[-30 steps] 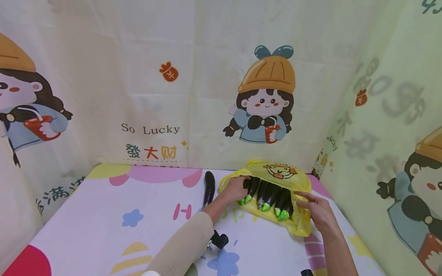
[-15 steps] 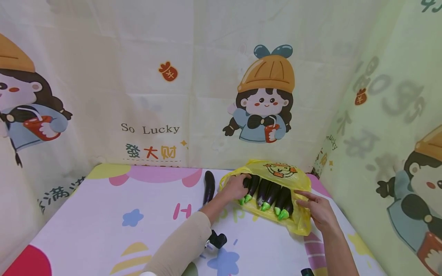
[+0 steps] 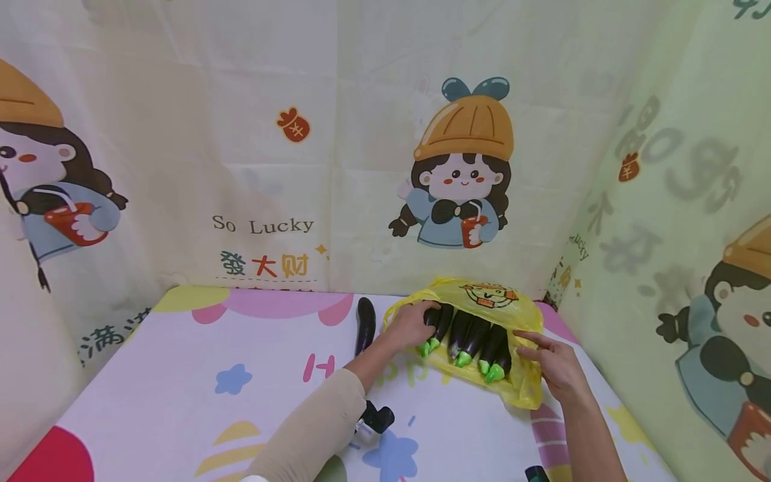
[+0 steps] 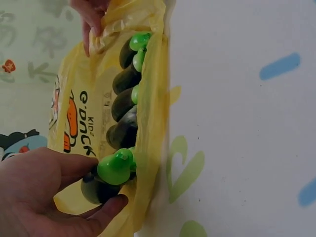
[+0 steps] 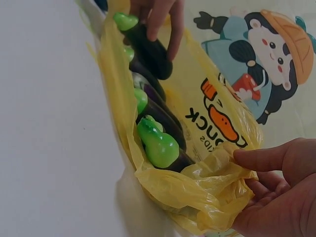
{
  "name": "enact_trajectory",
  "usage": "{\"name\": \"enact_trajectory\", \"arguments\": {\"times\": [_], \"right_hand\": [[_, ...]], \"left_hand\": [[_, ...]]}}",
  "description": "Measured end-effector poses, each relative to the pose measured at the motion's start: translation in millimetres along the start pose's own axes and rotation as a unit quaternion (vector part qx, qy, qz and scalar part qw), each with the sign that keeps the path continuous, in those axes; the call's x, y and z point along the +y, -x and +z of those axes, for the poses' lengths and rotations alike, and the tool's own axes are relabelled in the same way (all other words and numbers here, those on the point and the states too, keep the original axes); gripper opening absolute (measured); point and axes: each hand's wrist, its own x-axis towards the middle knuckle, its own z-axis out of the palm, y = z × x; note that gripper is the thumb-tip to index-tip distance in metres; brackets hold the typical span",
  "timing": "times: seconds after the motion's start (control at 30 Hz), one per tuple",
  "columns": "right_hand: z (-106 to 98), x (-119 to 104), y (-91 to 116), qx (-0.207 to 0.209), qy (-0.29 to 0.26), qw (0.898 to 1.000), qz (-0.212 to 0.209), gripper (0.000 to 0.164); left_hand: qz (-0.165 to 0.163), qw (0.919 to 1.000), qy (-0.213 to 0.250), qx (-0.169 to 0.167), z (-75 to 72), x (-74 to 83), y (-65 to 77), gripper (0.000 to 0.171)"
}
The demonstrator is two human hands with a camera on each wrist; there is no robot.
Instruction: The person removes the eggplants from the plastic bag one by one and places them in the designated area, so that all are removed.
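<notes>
A yellow plastic bag [image 3: 521, 318] lies on its side at the back right of the table, its mouth facing me. Inside, several dark purple eggplants [image 3: 476, 338] lie side by side with green stem ends toward the mouth. My left hand [image 3: 409, 327] reaches into the bag's left side and grips the leftmost eggplant [image 4: 98, 190], thumb and fingers on either side of it just behind the green cap [image 4: 114, 168]. On the other side, my right hand [image 3: 560, 368] pinches the bag's crumpled right edge [image 5: 217, 187] between thumb and fingers.
A single eggplant [image 3: 365, 325] lies on the table left of the bag, partly behind my left forearm. A black object [image 3: 378, 418] shows beside that forearm. Another dark object [image 3: 535, 474] sits at the front edge. Printed cloth walls [image 3: 361, 201] stand behind and beside the table.
My left forearm has shifted slightly left, while the left hand stays at the leftmost eggplant. The right hand keeps its hold on the bag's edge.
</notes>
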Motion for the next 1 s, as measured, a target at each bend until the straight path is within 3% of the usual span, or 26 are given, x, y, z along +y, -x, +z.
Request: {"name": "enact_trajectory", "arguments": {"times": [0.17,0.5,0.63,1.0], "right_hand": [[0,-1,-1,-0.001,0.005,1.000,-0.001,0.049],[-1,-1,-4,-0.001,0.000,1.000,0.000,0.048],[-1,-1,-3,-0.001,0.002,1.000,-0.001,0.048],[1,1,-3,-0.005,-0.001,1.000,-0.009,0.047]], "left_hand": [[0.005,0.9999,0.005,-0.009,-4.9,2.6,2.1,0.054],[0.054,0.9981,-0.012,-0.028,-11.7,8.1,9.6,0.054],[0.073,0.9967,-0.032,-0.019,-13.5,11.8,14.4,0.052],[0.057,0.9979,0.008,-0.029,-16.0,13.9,35.0,0.051]]}}
